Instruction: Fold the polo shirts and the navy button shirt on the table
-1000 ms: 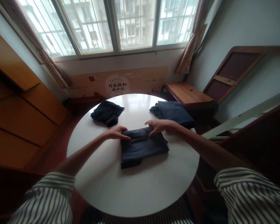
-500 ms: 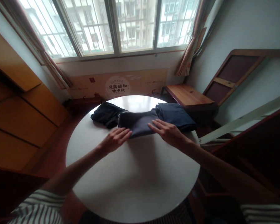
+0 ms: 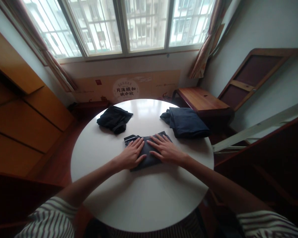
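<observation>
A folded dark grey garment (image 3: 149, 160) lies in the middle of the white round table (image 3: 149, 201); a white-striped edge shows at its left end. My left hand (image 3: 132, 153) rests flat on its left part, fingers spread. On its right part lies my right hand (image 3: 166, 150), also flat with the fingers apart. Both palms touch the cloth, and the two hands are close together without overlapping. What kind of garment it is, I cannot tell.
A crumpled black garment (image 3: 114, 119) lies at the table's back left. At the back right is a folded navy garment (image 3: 188, 122), its edge near the rim. Behind it stands a wooden side table (image 3: 202, 99), with a window (image 3: 146, 26) beyond.
The grey garment has come down from near the other clothes to lie flat on the table, closer to me. My hands have gone from holding its near edge to lying spread on top.
</observation>
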A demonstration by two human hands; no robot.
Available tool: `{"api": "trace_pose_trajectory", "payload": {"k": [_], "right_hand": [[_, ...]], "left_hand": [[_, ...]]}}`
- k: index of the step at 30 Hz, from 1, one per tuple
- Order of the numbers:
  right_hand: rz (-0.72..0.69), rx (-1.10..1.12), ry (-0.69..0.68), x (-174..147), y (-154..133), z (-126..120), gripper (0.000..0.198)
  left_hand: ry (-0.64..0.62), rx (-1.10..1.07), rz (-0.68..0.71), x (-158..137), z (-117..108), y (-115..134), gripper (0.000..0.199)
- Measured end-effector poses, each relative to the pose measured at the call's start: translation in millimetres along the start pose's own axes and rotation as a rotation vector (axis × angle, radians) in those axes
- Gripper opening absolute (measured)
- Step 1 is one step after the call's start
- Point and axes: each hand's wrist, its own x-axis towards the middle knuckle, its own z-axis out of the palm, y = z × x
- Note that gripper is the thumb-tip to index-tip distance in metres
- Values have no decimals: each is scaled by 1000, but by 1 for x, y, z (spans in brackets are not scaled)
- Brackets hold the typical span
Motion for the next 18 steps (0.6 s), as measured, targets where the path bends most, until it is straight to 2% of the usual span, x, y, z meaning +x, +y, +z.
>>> {"api": "trace_pose_trajectory", "payload": {"k": [3, 7, 10, 12, 14, 16, 18], "right_hand": [[173, -34, -26, -10, 11, 16, 68], [309, -40, 9, -33, 24, 24, 74], [345, -35, 120, -41, 20, 17, 75], [397, -47, 225, -45, 9, 5, 69], [505, -22, 270, -50, -7, -7, 59], [585, 151, 161, -57, -23, -13, 58], [621, 508, -54, -63, -35, -11, 63]], "left_hand": [[-65, -6, -56, -15, 10, -12, 71], [1, 28, -83, -37, 8, -15, 58], [88, 55, -9, -43, 0, 4, 52], [96, 37, 93, -42, -5, 23, 55], [78, 0, 165, -35, -9, 36, 51], [71, -75, 183, -19, -12, 38, 37], [100, -167, 152, 8, -14, 29, 32]]}}
